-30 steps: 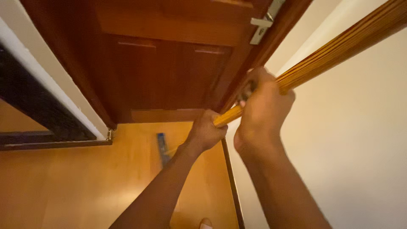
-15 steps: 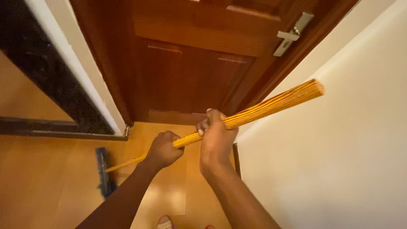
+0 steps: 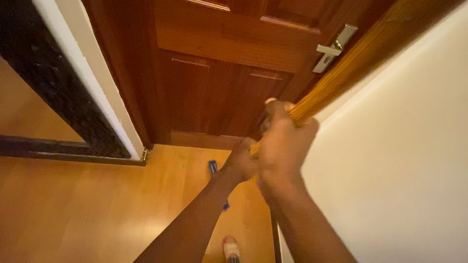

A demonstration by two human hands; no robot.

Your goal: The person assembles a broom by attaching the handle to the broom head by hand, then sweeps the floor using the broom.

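Both my hands grip a long yellow-orange ribbed handle (image 3: 336,80) that runs from the upper right down toward the floor. My right hand (image 3: 285,143) is closed around it higher up, nearer the camera. My left hand (image 3: 242,163) holds it lower down, just left of the right one. The blue head of the floor tool (image 3: 213,167) shows on the wooden floor beyond my left hand, mostly hidden by my arm. The picture is blurred around the hands.
A dark brown panelled door (image 3: 219,83) with a metal lever handle (image 3: 331,48) stands ahead. A cream wall (image 3: 399,160) lies close on the right. A dark stone-faced frame (image 3: 58,92) is on the left. My foot (image 3: 230,248) shows at the bottom on the wooden floor (image 3: 97,204).
The blue head swung left across the floor, then back to the right near the door. The handle's top end rose out of view and my hands came closer together.
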